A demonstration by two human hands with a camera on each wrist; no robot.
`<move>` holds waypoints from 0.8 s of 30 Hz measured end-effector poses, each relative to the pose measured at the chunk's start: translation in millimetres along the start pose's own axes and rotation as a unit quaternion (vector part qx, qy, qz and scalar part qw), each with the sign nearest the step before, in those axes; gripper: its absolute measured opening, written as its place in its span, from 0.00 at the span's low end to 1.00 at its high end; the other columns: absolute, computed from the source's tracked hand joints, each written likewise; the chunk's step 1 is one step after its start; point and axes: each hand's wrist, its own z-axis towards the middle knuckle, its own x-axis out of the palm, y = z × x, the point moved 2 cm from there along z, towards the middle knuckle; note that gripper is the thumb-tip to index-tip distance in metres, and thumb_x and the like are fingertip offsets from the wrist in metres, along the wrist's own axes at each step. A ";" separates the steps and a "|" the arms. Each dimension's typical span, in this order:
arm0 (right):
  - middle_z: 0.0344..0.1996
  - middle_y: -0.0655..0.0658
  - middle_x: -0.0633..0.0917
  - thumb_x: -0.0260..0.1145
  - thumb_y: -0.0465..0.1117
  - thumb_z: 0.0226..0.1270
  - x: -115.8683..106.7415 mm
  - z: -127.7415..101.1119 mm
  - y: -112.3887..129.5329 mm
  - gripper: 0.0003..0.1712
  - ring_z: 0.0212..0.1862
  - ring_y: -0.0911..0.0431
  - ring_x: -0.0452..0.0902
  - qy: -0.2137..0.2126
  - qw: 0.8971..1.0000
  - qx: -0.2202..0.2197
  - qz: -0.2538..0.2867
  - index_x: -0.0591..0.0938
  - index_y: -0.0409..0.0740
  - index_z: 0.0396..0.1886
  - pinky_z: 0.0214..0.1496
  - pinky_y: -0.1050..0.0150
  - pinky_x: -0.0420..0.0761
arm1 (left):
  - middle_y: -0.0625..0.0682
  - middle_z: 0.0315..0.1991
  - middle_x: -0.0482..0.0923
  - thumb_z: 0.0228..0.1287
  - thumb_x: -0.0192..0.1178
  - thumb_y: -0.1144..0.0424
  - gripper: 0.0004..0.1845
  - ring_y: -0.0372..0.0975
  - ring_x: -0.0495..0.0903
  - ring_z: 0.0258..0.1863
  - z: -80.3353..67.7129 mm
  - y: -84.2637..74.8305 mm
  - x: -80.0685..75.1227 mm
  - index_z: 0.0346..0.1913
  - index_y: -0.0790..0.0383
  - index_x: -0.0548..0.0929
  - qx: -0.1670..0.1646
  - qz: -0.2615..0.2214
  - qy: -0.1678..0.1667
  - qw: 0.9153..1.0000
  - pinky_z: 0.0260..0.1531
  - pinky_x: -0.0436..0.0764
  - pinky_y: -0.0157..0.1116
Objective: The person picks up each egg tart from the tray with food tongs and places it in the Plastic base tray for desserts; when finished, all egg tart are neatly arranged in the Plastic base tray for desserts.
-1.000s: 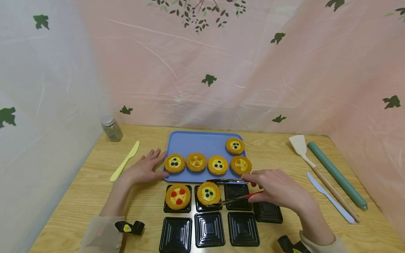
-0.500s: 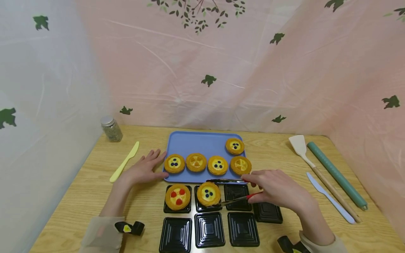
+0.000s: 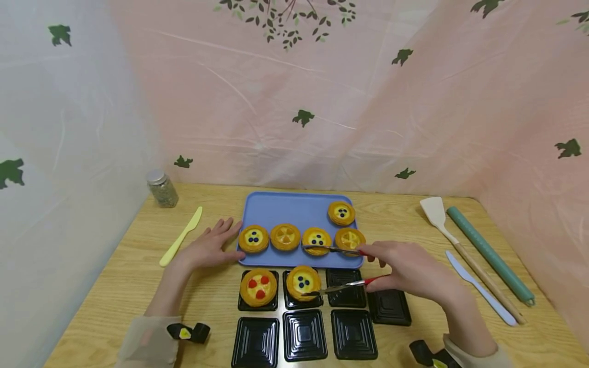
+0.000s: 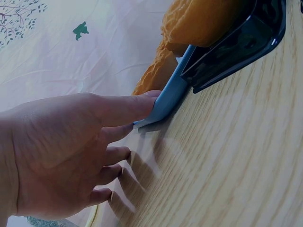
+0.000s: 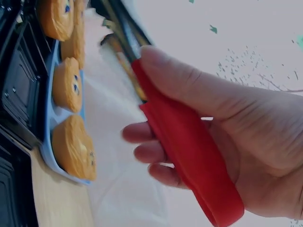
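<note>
My right hand (image 3: 409, 268) grips tongs (image 5: 184, 146) with red handles and metal arms. In the head view the tongs' arms stand apart: one overlaps the tray's front tarts, the other crosses the lower edge of a blueberry tart (image 3: 303, 282). That tart sits on a black square plastic holder (image 3: 303, 304). A tart with red berries (image 3: 259, 287) sits on another holder to its left. My left hand (image 3: 209, 245) lies with spread fingers at the left edge of a blue tray (image 3: 294, 202), its thumb (image 4: 128, 108) touching the rim. Several tarts rest on the tray, topped with blueberries or orange pieces.
Several bare black holders (image 3: 304, 335) lie in front and to the right. At left are a yellow knife (image 3: 181, 236) and a lidded glass jar (image 3: 162, 189). A spatula (image 3: 469, 258), green rolling pin (image 3: 490, 255) and pale blue knife (image 3: 480, 288) lie at right.
My right hand has risen slightly with the tongs, whose arms now stand farther apart and off the blueberry tart's sides. That tart stays on its holder. The left hand has not moved.
</note>
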 end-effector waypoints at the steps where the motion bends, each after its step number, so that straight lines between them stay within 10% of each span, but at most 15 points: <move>1: 0.44 0.60 0.87 0.72 0.68 0.58 -2.9 -1.6 -1.4 0.41 0.39 0.67 0.78 -0.008 1.000 0.006 0.004 0.80 0.54 0.67 0.35 0.69 0.77 | 0.69 0.83 0.45 0.70 0.61 0.39 0.48 0.65 0.41 0.83 -0.1 -0.1 -0.4 0.83 0.59 0.53 0.000 0.000 0.000 1.000 0.79 0.44 0.67; 10: 0.45 0.57 0.87 0.77 0.59 0.58 -17.3 -6.7 -36.1 0.37 0.41 0.62 0.81 -0.107 0.992 0.059 0.028 0.80 0.52 0.65 0.37 0.68 0.79 | 0.68 0.83 0.46 0.70 0.61 0.39 0.48 0.65 0.41 0.83 2.4 -0.5 0.3 0.83 0.59 0.54 0.002 0.001 -0.001 1.000 0.80 0.45 0.67; 24: 0.52 0.42 0.88 0.75 0.62 0.60 -24.7 34.5 -125.9 0.45 0.46 0.51 0.82 -0.056 0.994 0.092 0.030 0.76 0.40 0.69 0.43 0.59 0.81 | 0.68 0.83 0.45 0.70 0.60 0.38 0.49 0.65 0.41 0.83 1.5 3.6 3.1 0.83 0.58 0.53 0.001 0.002 -0.004 1.000 0.80 0.45 0.67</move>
